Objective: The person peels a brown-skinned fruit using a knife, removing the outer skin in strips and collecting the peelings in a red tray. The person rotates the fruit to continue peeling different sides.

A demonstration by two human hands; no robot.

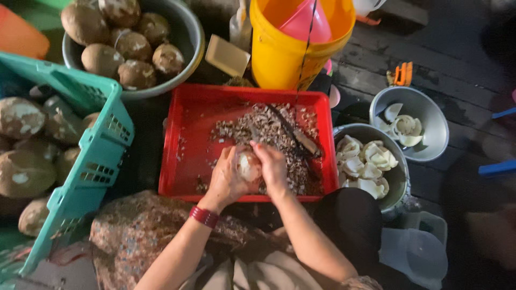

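Both hands, left (226,180) and right (273,169), fingers clamped around pale coconut piece (249,166); above red tray (188,123) of shavings

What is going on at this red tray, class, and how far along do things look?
A seated person holds a pale, partly peeled coconut piece in both hands, left hand and right hand, over a red tray strewn with brown shavings. A knife-like tool lies in the tray. Unpeeled brown pieces fill the teal basket and grey bowl; white peeled pieces sit in two metal bowls.
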